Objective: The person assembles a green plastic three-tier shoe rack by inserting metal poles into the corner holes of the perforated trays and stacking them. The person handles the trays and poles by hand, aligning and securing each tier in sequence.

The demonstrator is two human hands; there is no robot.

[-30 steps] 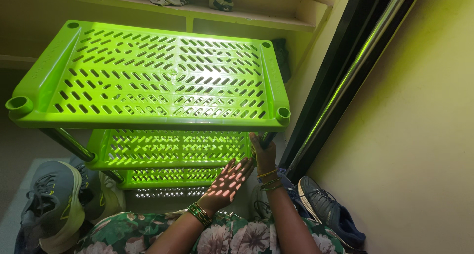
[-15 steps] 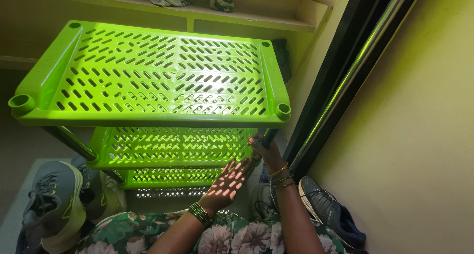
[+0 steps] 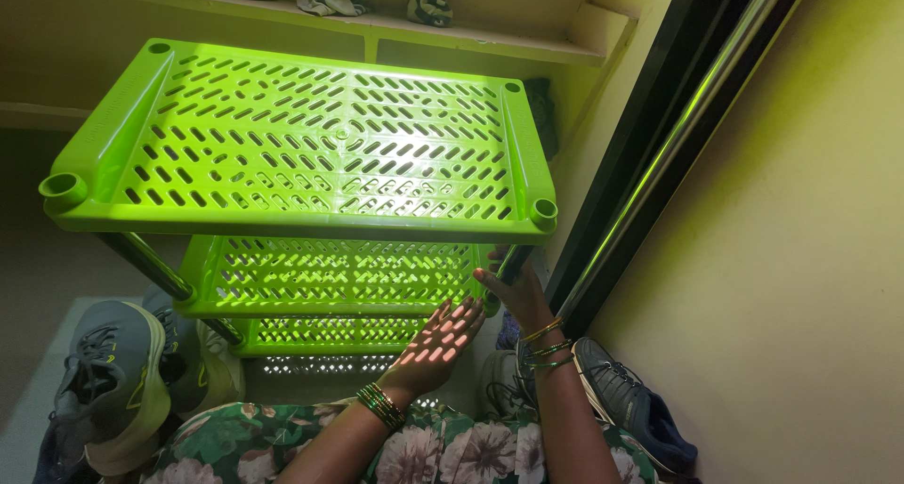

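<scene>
**Head view: both hands on a bright green slotted rack**

Head cam looking down, so going left to right. Far left on the floor there's a grey sneaker (image 3: 108,380) with a yellow-green sole, tipped on its side, with another shoe tucked just behind it. Right next to that stands the green plastic rack (image 3: 301,145), three slotted tiers stacked on dark metal poles (image 3: 146,263), top tier closest to the camera and the lower two visible underneath. It sits in a corner, with a pale wall shelf (image 3: 452,32) behind it carrying a shoe and a couple of balled-up socks.

Moving right, the left hand (image 3: 441,338) is spread flat and wide, palm up, fingers reaching toward the front edge of the middle tier, holding nothing. Light through the slots makes little dashes on the palm. Green bangles on that wrist.

The right hand (image 3: 513,282) is just beside it, wrapped around the rack's front right pole below the top tier, bangles on that wrist too. Floral fabric (image 3: 424,451) along the bottom edge.

Further right, a dark blue-grey shoe (image 3: 626,404) lies on the floor against a black door frame (image 3: 659,154), then plain yellowish wall.
</scene>
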